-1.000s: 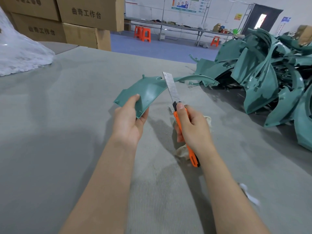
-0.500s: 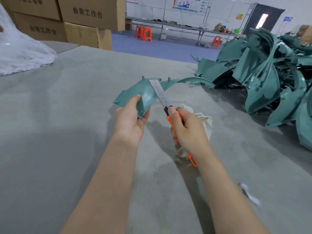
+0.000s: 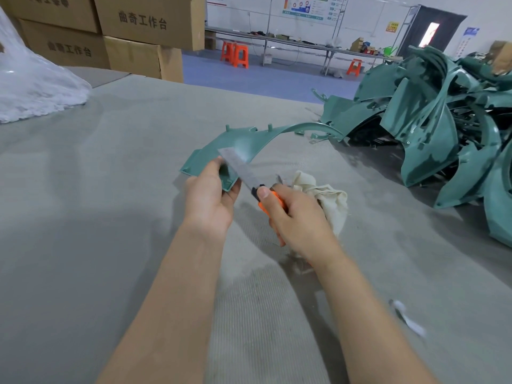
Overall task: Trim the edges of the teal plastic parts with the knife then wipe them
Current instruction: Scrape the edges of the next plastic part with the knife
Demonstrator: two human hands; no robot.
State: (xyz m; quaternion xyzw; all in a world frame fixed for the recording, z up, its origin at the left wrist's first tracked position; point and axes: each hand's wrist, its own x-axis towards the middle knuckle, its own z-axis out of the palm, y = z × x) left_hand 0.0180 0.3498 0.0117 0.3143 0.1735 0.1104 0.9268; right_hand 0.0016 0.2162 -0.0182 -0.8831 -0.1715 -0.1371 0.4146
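- At the near corner of the curved teal plastic part (image 3: pixel 249 139), our left hand (image 3: pixel 210 200) pinches it, thumb on top and fingers curled beneath, and holds it off the grey felt-covered table (image 3: pixel 110 189).
- Our right hand (image 3: pixel 299 220) is wrapped round the orange-handled utility knife (image 3: pixel 256 189), with the thumb pressed on the black slider at the base of the blade.
- That long steel blade lies slanted across the part's near face, and its tip sits just beside our left thumb.
- We judge this to be the trimming step. Wiping is not yet begun.
- A crumpled cream cloth (image 3: pixel 329 198) shows just behind our right hand. We cannot tell whether we hold it or it rests on the table.
- Further right, a heap of teal plastic parts (image 3: pixel 432 128) waits on the table, well apart from our hands.
- The main risk is a slip: the blade points toward our left thumb, so a snag on the edge that lets go suddenly could drive it into the thumb.
- The blade is run out long, so side pressure could bend or snap it.
- The thin part is gripped at one corner only. It may flex under the cut, and we could gouge its face instead of shaving the edge.
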